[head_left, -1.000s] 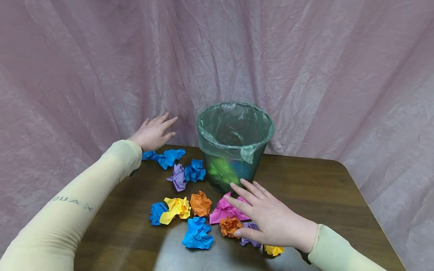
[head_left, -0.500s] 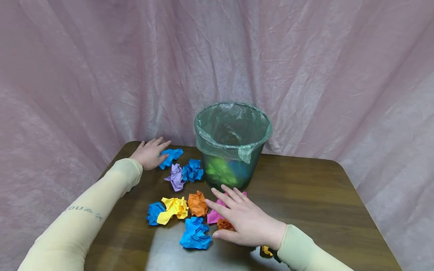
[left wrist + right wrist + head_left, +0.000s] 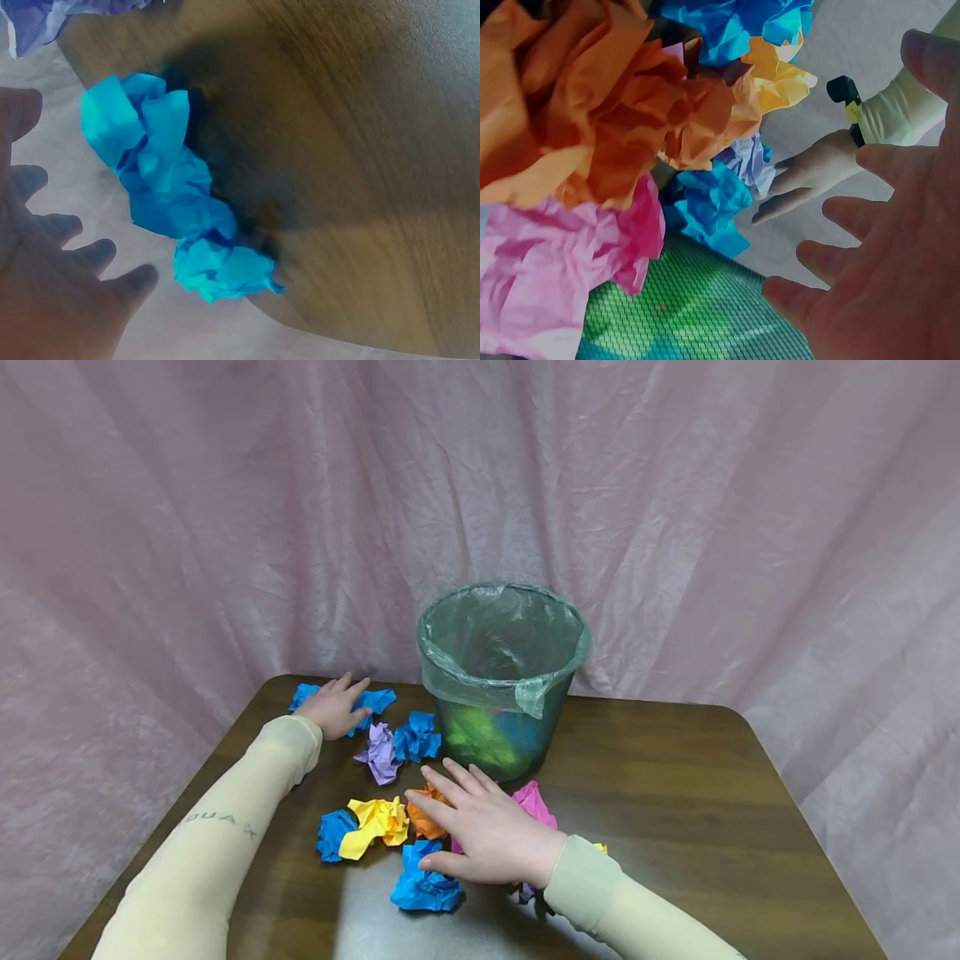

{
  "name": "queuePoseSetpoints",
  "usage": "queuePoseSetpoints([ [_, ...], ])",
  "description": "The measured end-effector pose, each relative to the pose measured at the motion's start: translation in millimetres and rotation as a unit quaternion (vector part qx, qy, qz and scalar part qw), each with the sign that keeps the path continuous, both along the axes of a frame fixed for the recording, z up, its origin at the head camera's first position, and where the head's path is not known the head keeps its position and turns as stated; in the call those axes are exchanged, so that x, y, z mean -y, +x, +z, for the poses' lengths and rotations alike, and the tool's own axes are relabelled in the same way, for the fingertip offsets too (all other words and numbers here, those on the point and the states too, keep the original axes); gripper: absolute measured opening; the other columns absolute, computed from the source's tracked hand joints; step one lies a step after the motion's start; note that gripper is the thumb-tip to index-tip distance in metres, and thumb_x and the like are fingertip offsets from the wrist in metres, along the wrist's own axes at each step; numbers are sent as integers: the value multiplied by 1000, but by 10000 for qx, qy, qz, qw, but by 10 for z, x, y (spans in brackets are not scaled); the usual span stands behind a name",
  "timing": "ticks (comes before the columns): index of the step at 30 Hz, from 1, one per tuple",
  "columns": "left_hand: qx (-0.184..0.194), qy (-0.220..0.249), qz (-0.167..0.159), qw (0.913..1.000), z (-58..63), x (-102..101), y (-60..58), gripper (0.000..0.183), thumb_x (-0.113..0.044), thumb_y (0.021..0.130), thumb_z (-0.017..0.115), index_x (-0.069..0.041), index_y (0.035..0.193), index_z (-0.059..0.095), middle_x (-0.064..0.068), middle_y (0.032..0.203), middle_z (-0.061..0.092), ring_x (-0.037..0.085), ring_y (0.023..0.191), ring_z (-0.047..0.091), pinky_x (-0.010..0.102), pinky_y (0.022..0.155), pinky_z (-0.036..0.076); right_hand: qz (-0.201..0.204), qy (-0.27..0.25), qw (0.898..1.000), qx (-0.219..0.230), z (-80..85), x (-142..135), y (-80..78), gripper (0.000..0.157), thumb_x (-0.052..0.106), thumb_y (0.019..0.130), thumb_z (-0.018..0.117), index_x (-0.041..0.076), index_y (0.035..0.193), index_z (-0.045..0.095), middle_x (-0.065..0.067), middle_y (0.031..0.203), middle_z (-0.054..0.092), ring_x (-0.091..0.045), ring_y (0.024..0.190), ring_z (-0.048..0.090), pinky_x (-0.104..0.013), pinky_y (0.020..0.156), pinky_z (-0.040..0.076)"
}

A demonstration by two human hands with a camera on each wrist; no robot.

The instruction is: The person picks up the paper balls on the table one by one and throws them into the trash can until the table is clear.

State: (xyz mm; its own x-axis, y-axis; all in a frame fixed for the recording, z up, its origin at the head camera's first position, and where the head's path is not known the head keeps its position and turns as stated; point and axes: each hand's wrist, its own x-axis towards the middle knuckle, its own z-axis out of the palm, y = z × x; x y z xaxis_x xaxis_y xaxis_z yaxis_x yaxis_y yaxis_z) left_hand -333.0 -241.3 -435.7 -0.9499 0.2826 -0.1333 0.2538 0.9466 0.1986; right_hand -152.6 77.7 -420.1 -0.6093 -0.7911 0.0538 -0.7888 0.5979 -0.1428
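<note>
My left hand [image 3: 336,706], fingers spread, is over the crumpled blue papers [image 3: 377,700] at the table's far left and partly covers them. In the left wrist view these blue papers [image 3: 161,165] lie in a row beside the fingers. My right hand [image 3: 491,831] hovers palm down with spread fingers above the nearer papers and holds nothing. Around it show an orange paper ball [image 3: 422,821], a pink one [image 3: 534,802] and a blue one [image 3: 425,891]. In the right wrist view orange paper [image 3: 630,105] and pink paper [image 3: 562,255] lie off its fingertips.
A mesh wastebasket [image 3: 532,743] with a green liner stands behind the right hand, with green and blue contents showing through. Purple paper [image 3: 381,753] and another blue ball [image 3: 417,737] lie left of it. Yellow paper [image 3: 384,818] and blue paper [image 3: 336,835] lie nearer. A pink curtain [image 3: 480,468] hangs behind.
My left hand has come down from in front of the curtain to the far blue papers. The right hand has moved left across the papers, uncovering some pink and covering part of the orange.
</note>
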Motion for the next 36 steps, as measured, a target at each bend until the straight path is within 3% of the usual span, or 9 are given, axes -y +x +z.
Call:
queuePoseSetpoints([
  [7, 311, -26, 202, 9993, -88, 31, -11, 72, -35, 106, 52, -6, 164, 19, 33, 165, 4, 60, 147, 8, 73, 113, 17, 109, 58, 9999, 114, -38, 89, -31, 82, 75, 96, 42, 30, 164, 27, 0, 171, 14, -32, 157, 6, -54, 123, 14],
  [19, 549, -147, 352, 9978, -122, -54, 10, 70, -31, 106, 52, -8, 164, 20, 32, 165, 6, 64, 144, 15, 73, 113, 19, 26, 132, 9999, 56, -20, 175, -80, 81, 73, 97, 42, 31, 164, 27, -1, 171, 15, -31, 157, 7, -54, 123, 13],
  [27, 601, -197, 174, 9978, -264, -26, -59, 68, -29, 105, 51, -6, 163, 23, 33, 164, 15, 62, 143, 22, 68, 117, 18, -63, 262, 9996, -38, -42, 219, -111, 81, 73, 97, 42, 31, 164, 27, -2, 171, 17, -31, 157, 8, -56, 122, 17],
  [31, 690, -235, 126, 9973, -283, -26, -73, 66, -28, 106, 50, -8, 163, 24, 33, 163, 17, 60, 142, 26, 67, 115, 23, -82, 298, 9995, -40, -57, 216, -112, 81, 74, 97, 41, 31, 164, 26, -2, 170, 17, -32, 156, 9, -56, 122, 16],
  [36, 720, -514, 112, 9960, -243, -58, -46, 67, -23, 105, 54, -12, 164, 23, 35, 158, 27, 56, 129, 48, 67, 104, 40, -112, 314, 9994, 24, -73, 212, -112, 81, 75, 97, 41, 32, 164, 25, -1, 171, 16, -33, 156, 10, -56, 122, 16],
])
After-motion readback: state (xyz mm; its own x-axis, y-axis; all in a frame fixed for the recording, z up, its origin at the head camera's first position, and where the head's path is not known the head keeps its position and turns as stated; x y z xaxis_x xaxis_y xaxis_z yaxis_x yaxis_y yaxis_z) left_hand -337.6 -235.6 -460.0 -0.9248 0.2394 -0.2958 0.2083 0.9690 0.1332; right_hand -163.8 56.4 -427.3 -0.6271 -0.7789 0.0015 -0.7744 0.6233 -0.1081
